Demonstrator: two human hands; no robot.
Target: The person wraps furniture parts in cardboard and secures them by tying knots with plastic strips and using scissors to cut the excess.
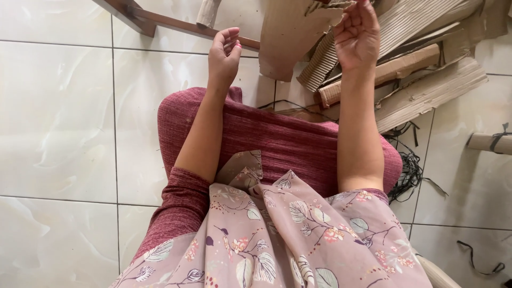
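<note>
Head view: the right hand (356,37) is raised with its fingers bent loosely at the ragged edge of a torn brown cardboard sheet (290,37) — whether its grip actually pinches the sheet I cannot tell. The left hand (224,56) hangs beside it, fingers curled, its grip holding nothing. More corrugated cardboard strips (426,90) lie piled on the tiled floor (58,117) beyond the knees, beside tangled black cord (410,170).
</note>
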